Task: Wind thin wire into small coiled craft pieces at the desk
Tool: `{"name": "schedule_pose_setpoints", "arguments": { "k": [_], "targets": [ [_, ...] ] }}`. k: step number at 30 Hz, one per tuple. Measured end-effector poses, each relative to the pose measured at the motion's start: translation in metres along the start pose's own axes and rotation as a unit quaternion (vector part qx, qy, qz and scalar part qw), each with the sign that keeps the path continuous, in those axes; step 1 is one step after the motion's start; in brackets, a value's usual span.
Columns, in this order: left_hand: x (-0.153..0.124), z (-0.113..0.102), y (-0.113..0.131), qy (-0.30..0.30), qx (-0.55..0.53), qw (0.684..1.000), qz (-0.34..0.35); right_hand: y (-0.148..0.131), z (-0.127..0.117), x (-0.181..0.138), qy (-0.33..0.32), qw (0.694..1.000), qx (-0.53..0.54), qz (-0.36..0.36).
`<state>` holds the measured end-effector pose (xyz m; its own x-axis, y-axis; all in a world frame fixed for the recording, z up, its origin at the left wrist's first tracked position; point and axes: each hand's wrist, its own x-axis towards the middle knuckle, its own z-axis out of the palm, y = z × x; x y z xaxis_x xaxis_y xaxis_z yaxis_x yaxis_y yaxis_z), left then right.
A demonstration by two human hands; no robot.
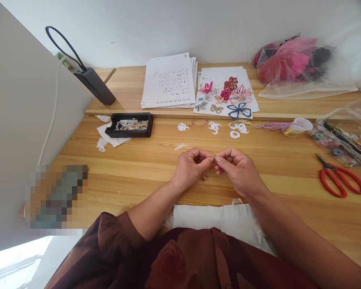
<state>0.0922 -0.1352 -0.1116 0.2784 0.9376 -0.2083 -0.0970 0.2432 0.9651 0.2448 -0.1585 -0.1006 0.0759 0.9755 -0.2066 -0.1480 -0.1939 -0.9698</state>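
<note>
My left hand (191, 165) and my right hand (236, 168) meet fingertip to fingertip over the middle of the wooden table (138, 168). Both are closed in a pinch on something thin that is too small to make out. A small reddish-brown piece (205, 177) lies on the wood just below the fingers. Several white paper cut-outs (214, 127) lie farther back. Behind them a white sheet (249, 105) carries several coloured wire flowers (230, 83).
Red scissors (341, 181) lie at the right, near a clear plastic box (345, 132) of supplies. A black tray (130, 125) of small beads sits back left on white scraps. Punched white sheets (170, 82), a black lamp base (94, 85) and a pink-filled bag (291, 60) stand along the back. White cloth (222, 220) lies at the near edge.
</note>
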Motion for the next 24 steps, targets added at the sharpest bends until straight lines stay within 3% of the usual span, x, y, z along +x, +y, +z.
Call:
{"name": "schedule_pose_setpoints", "arguments": {
  "k": [6, 15, 20, 24],
  "targets": [
    [0.006, -0.005, 0.001, 0.015, -0.037, 0.999, 0.005, -0.003, -0.007, 0.004, -0.025, 0.999, -0.028, -0.012],
    [0.012, -0.01, -0.002, -0.029, -0.175, 0.979, -0.099, 0.004, -0.007, 0.007, -0.019, 0.986, -0.105, -0.128],
    [0.011, -0.01, 0.001, -0.027, -0.183, 0.976, -0.112, 0.009, -0.009, 0.007, -0.012, 0.966, -0.181, -0.186],
    [0.01, -0.009, 0.0, -0.026, -0.182, 0.976, -0.114, 0.009, -0.008, 0.004, 0.017, 0.931, -0.274, -0.242]
  ]
}}
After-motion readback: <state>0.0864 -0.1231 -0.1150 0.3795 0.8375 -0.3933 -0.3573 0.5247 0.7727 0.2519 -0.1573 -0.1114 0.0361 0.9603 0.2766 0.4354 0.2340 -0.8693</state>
